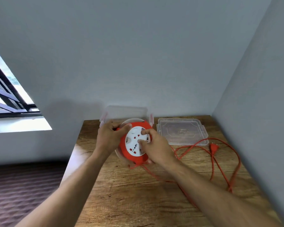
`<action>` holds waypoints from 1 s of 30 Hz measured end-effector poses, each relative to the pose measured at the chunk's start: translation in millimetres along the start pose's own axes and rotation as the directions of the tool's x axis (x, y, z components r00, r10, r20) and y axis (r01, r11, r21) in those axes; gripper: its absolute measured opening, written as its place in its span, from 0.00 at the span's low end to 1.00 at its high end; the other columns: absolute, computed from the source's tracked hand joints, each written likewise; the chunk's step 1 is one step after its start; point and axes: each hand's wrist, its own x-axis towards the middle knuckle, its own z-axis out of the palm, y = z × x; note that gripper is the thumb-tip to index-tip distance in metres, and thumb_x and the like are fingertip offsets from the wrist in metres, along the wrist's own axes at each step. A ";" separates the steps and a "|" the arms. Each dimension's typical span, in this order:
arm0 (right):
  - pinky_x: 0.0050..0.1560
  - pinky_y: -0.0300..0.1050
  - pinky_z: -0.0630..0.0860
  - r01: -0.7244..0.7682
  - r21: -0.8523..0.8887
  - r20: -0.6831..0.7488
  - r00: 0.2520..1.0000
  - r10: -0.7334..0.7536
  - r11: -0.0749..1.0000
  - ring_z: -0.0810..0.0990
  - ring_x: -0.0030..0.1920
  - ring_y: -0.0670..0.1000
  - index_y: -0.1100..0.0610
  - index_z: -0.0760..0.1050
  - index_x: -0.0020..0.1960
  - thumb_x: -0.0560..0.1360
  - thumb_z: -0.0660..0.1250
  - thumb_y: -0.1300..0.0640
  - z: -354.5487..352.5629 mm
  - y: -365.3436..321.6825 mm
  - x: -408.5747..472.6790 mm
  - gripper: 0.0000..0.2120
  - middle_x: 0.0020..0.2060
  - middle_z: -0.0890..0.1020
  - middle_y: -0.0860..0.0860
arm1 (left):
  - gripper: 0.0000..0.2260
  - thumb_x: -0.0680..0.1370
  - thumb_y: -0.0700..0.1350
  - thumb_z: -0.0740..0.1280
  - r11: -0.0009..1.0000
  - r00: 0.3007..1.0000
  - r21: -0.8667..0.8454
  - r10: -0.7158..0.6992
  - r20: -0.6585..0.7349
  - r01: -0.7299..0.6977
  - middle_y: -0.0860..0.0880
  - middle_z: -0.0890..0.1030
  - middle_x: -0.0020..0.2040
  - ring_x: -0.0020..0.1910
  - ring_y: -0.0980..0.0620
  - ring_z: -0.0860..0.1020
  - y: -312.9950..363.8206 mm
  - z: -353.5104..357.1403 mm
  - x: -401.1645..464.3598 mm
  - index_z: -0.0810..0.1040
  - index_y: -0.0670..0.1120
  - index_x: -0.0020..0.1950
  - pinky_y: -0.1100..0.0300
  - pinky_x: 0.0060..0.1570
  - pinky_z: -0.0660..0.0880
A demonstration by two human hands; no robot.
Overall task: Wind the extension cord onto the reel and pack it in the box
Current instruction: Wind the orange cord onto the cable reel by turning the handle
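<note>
**A:** On the wooden table [138, 194], near its far edge, what is sitting between the two hands?

**B:** The reel [134, 143] is sitting there, tilted up on its edge so its white socket face is looking toward the camera. The left hand [110, 136] is wrapping around the reel's left rim, fingers curled over the top and thumb pressing on the orange ring. The right hand [156, 148] is closing on the right side, with the forefinger and thumb resting on the white face and the other fingers reaching under the lower rim.

**A:** Where is the extension cord lying?

**B:** The orange extension cord [220, 161] is mostly lying loose on the table to the right of the reel, looping out toward the right wall and trailing back toward the near edge. Its plug [213, 147] is lying just in front of the clear lid [182, 131]. One strand is running from the bottom of the reel under the right forearm.

**A:** And the box?

**B:** The clear box [126, 112] is standing right behind the reel, against the back wall, with its clips hanging open at the sides. The lid is lying flat beside it, to the right, apart from the hands
</note>
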 end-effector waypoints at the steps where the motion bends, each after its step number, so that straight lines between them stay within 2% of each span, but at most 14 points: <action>1: 0.28 0.40 0.72 0.127 -0.188 -0.042 0.990 -0.137 0.974 0.79 0.33 0.48 0.43 0.71 0.59 0.78 0.66 0.50 -9.3 1.7 0.6 0.11 0.44 0.83 0.47 | 0.10 0.75 0.54 0.77 0.999 0.999 -0.005 -0.035 0.010 0.035 0.49 0.86 0.33 0.34 0.57 0.80 -0.3 -3.2 0.8 0.88 0.51 0.36 0.51 0.42 0.80; 3: 0.35 0.44 0.74 0.342 -0.416 -0.033 0.920 -0.390 0.843 0.80 0.36 0.51 0.45 0.73 0.58 0.79 0.64 0.54 -25.0 4.4 1.9 0.09 0.41 0.82 0.47 | 0.09 0.74 0.54 0.77 0.998 0.998 -0.030 -0.063 0.015 0.063 0.48 0.87 0.34 0.34 0.54 0.82 -0.7 -7.9 1.4 0.88 0.53 0.36 0.47 0.42 0.81; 6: 0.37 0.48 0.79 0.572 -0.562 0.143 0.778 -0.611 0.598 0.82 0.44 0.54 0.49 0.74 0.62 0.77 0.68 0.56 -37.7 4.4 2.1 0.14 0.55 0.80 0.49 | 0.09 0.75 0.54 0.77 0.991 0.994 -0.087 -0.095 0.061 0.100 0.43 0.88 0.37 0.37 0.41 0.86 0.9 -11.5 3.0 0.89 0.51 0.39 0.44 0.45 0.83; 7: 0.37 0.49 0.80 0.634 -0.599 0.224 0.719 -0.658 0.490 0.82 0.48 0.55 0.49 0.74 0.64 0.75 0.72 0.55 -39.1 4.8 2.6 0.18 0.58 0.79 0.51 | 0.09 0.75 0.53 0.76 0.987 0.989 -0.106 -0.108 0.098 0.118 0.42 0.88 0.37 0.37 0.41 0.86 0.8 -11.7 4.9 0.89 0.49 0.40 0.45 0.45 0.83; 8: 0.37 0.49 0.81 0.692 -0.623 0.315 0.648 -0.693 0.364 0.81 0.52 0.56 0.48 0.74 0.65 0.72 0.75 0.55 -39.6 5.8 3.9 0.22 0.61 0.77 0.53 | 0.10 0.75 0.53 0.76 0.984 0.984 -0.119 -0.112 0.142 0.129 0.43 0.88 0.36 0.37 0.46 0.87 0.6 -11.7 6.3 0.89 0.49 0.40 0.51 0.43 0.83; 10: 0.45 0.52 0.79 0.779 -0.608 0.490 0.522 -0.698 0.156 0.77 0.58 0.59 0.45 0.74 0.66 0.71 0.75 0.55 -39.4 6.1 7.5 0.25 0.65 0.75 0.58 | 0.11 0.76 0.53 0.75 0.988 0.970 -0.097 -0.098 0.223 0.122 0.44 0.88 0.35 0.38 0.54 0.87 2.3 -11.9 7.3 0.89 0.47 0.39 0.72 0.39 0.79; 11: 0.49 0.53 0.77 0.801 -0.590 0.545 0.486 -0.683 0.099 0.76 0.59 0.59 0.44 0.73 0.67 0.72 0.74 0.55 -39.0 5.5 8.7 0.25 0.66 0.73 0.59 | 0.12 0.77 0.53 0.75 0.990 0.962 -0.075 -0.096 0.254 0.118 0.43 0.88 0.36 0.39 0.52 0.87 3.3 -12.5 8.1 0.89 0.46 0.39 0.76 0.38 0.77; 12: 0.52 0.54 0.75 0.809 -0.585 0.578 0.469 -0.667 0.062 0.75 0.59 0.60 0.42 0.71 0.68 0.74 0.72 0.53 -38.7 5.5 9.0 0.24 0.67 0.71 0.60 | 0.13 0.77 0.53 0.75 0.991 0.954 -0.055 -0.103 0.281 0.123 0.43 0.89 0.37 0.40 0.48 0.88 3.6 -13.9 9.3 0.89 0.45 0.40 0.73 0.39 0.79; 15: 0.52 0.55 0.75 0.786 -0.617 0.604 0.501 -0.620 0.035 0.77 0.57 0.61 0.39 0.65 0.72 0.79 0.64 0.48 -37.7 6.9 5.5 0.22 0.70 0.68 0.63 | 0.11 0.78 0.53 0.74 0.989 0.933 -0.017 -0.134 0.335 0.148 0.46 0.90 0.38 0.37 0.45 0.89 6.1 -18.9 11.7 0.89 0.46 0.42 0.61 0.38 0.85; 18: 0.38 0.50 0.79 0.762 -0.642 0.577 0.549 -0.605 0.079 0.81 0.46 0.58 0.40 0.63 0.72 0.79 0.64 0.44 -36.8 4.4 0.4 0.22 0.68 0.70 0.63 | 0.11 0.77 0.53 0.74 0.989 0.931 0.025 -0.149 0.333 0.149 0.46 0.90 0.38 0.37 0.46 0.89 9.4 -17.0 12.5 0.89 0.46 0.43 0.60 0.37 0.85; 20: 0.27 0.45 0.76 0.775 -0.626 0.575 0.530 -0.623 0.081 0.81 0.36 0.56 0.42 0.65 0.69 0.78 0.65 0.43 -34.6 1.3 -1.4 0.21 0.60 0.74 0.61 | 0.12 0.77 0.52 0.75 0.986 0.927 0.038 -0.164 0.338 0.161 0.45 0.89 0.39 0.38 0.45 0.88 11.6 -14.0 13.0 0.89 0.44 0.44 0.58 0.38 0.85; 23: 0.21 0.44 0.74 0.791 -0.611 0.601 0.482 -0.638 0.023 0.77 0.28 0.55 0.43 0.63 0.69 0.78 0.66 0.44 -29.0 1.2 0.7 0.22 0.55 0.75 0.61 | 0.12 0.76 0.52 0.76 0.981 0.908 0.040 -0.190 0.373 0.189 0.44 0.90 0.39 0.40 0.43 0.89 14.3 -11.7 14.6 0.90 0.43 0.44 0.53 0.42 0.86; 28: 0.20 0.42 0.65 0.666 -0.728 0.445 0.640 -0.626 0.163 0.79 0.27 0.57 0.40 0.53 0.74 0.80 0.59 0.40 -24.3 4.0 2.3 0.27 0.56 0.80 0.58 | 0.11 0.77 0.53 0.75 0.984 0.932 0.002 -0.170 0.319 0.179 0.46 0.90 0.38 0.38 0.45 0.89 16.6 -14.1 20.5 0.90 0.45 0.43 0.53 0.42 0.86; 30: 0.21 0.40 0.61 0.642 -0.740 0.409 0.666 -0.624 0.200 0.78 0.26 0.57 0.39 0.51 0.75 0.79 0.59 0.41 -23.5 4.0 6.0 0.28 0.57 0.80 0.57 | 0.12 0.76 0.53 0.75 0.988 0.951 -0.023 -0.143 0.274 0.155 0.46 0.89 0.38 0.38 0.44 0.89 18.8 -11.4 20.4 0.90 0.46 0.42 0.51 0.43 0.85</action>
